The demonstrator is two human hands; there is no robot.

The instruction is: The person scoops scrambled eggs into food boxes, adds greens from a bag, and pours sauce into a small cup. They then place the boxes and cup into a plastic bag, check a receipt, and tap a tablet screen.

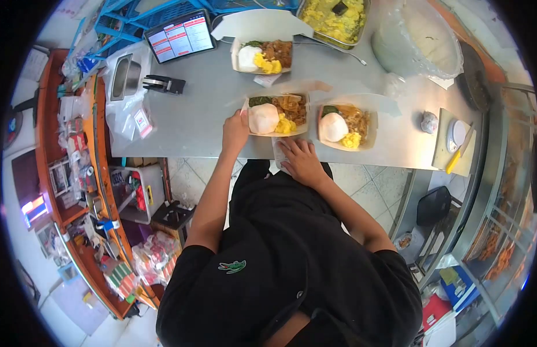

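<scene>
Three open paper boxes hold rice, yellow egg, greens and brown shredded food. The middle box lies in front of me near the counter's edge. My left hand grips its left side, fingers closed on the rim. Just below that box, my right hand lies with fingers spread over a white paper slip at the counter's edge. To the right sits another box, and the third box is farther back, its lid raised.
A tablet and a black stapler-like tool are at the left. Behind stands a tray of yellow egg. At the right are a bagged rice container and a board with a yellow-handled knife.
</scene>
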